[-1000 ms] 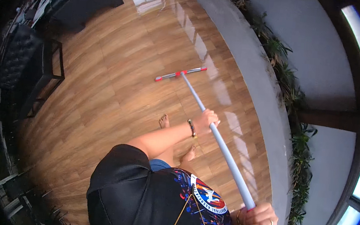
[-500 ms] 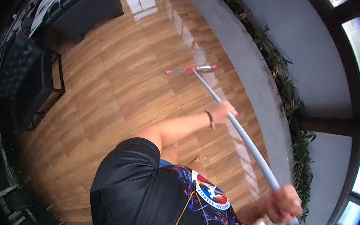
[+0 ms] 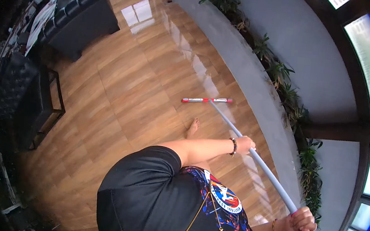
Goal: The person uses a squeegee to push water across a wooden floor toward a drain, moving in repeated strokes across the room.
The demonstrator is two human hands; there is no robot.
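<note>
My left hand (image 3: pixel 245 145) is wrapped around the pale blue-grey handle (image 3: pixel 260 163) of a floor squeegee, partway down its length, fingers curled shut on the pole, a dark beaded bracelet (image 3: pixel 233 146) at that wrist. My right hand (image 3: pixel 301 222) is clenched around the same handle close to its top end, fingers folded over it, a thin bangle (image 3: pixel 273 227) at the wrist.

From my hands the handle slopes away and down to the squeegee's head (image 3: pixel 207 100), a narrow red and grey bar lying flat on the wooden floor (image 3: pixel 121 87). The head sits just ahead of my bare foot (image 3: pixel 193 127), which stands on the boards between the head and my body. Just beyond the head, on its far side, runs a low grey ledge (image 3: pixel 243 63), and the floor beside that ledge gleams with reflected light. Green plants (image 3: pixel 282 80) grow along the far side of the ledge, against a grey wall.

Well away from the head, across the floor on the side opposite the ledge, stands a black tufted sofa (image 3: pixel 82 3), with a dark chair (image 3: pixel 22 95) nearer to me along that same side.
</note>
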